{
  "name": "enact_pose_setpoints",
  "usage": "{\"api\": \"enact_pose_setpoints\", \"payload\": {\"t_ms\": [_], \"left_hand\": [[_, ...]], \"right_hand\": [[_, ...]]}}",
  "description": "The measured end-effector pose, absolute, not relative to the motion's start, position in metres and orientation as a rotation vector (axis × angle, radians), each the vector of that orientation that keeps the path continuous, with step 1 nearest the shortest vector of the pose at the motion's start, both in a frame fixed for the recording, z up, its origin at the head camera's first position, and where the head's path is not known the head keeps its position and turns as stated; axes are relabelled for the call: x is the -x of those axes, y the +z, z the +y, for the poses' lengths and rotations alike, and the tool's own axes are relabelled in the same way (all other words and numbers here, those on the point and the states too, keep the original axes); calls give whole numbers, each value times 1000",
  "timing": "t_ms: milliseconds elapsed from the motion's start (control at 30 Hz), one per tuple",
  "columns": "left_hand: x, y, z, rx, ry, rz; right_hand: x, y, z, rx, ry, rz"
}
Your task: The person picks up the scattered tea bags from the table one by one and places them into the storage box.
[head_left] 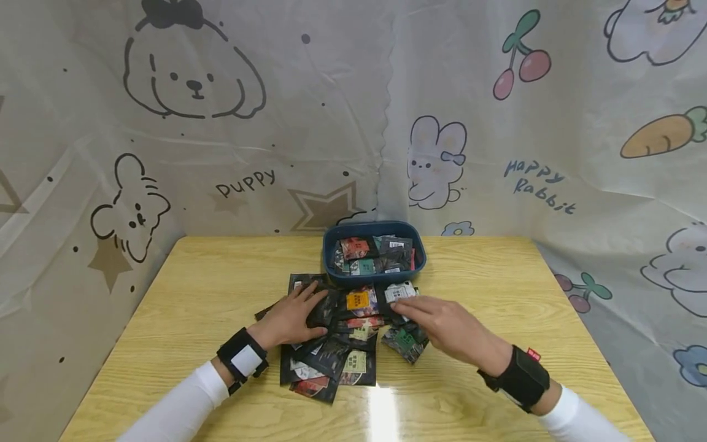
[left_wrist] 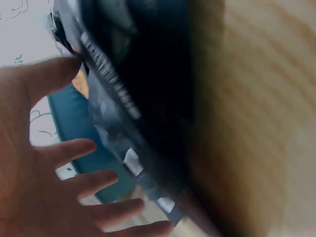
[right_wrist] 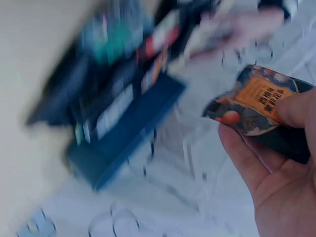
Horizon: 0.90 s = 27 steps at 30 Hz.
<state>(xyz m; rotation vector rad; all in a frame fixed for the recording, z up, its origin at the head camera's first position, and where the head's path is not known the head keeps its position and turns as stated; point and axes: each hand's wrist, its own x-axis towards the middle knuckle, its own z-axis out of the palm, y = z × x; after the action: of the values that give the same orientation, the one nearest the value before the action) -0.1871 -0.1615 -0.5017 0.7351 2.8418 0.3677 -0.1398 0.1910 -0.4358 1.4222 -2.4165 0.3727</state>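
Note:
A heap of dark packets (head_left: 334, 356), some with red, green, white or orange labels, lies on the table in front of a dark blue bin. My left hand (head_left: 293, 313) rests on the left side of the heap with its fingers spread. In the left wrist view, its thumb touches a black packet (left_wrist: 131, 89) seen edge-on. Over the heap's right side is my right hand (head_left: 455, 325). The right wrist view shows it pinching a small dark packet with an orange label (right_wrist: 256, 98) between thumb and fingers; in the head view that packet is hidden.
The dark blue bin (head_left: 375, 280) stands at the table's back edge with several packets inside. Behind it hangs a pale printed cloth (head_left: 331, 110). Bare wood table (head_left: 480, 264) shows on both sides of the heap.

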Motion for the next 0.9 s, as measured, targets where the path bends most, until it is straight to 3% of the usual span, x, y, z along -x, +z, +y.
{"api": "enact_pose_setpoints", "payload": {"t_ms": [233, 467, 700, 900], "left_hand": [[187, -509, -161, -733, 367, 2827], [187, -513, -159, -903, 274, 2881], [185, -512, -159, -1026, 314, 2879], [183, -512, -160, -969, 408, 2871]], "right_hand": [[214, -411, 203, -1213, 440, -2416], [268, -438, 199, -1084, 485, -2544], [289, -457, 184, -1022, 486, -2731], [275, -464, 170, -1100, 431, -2703]]}}
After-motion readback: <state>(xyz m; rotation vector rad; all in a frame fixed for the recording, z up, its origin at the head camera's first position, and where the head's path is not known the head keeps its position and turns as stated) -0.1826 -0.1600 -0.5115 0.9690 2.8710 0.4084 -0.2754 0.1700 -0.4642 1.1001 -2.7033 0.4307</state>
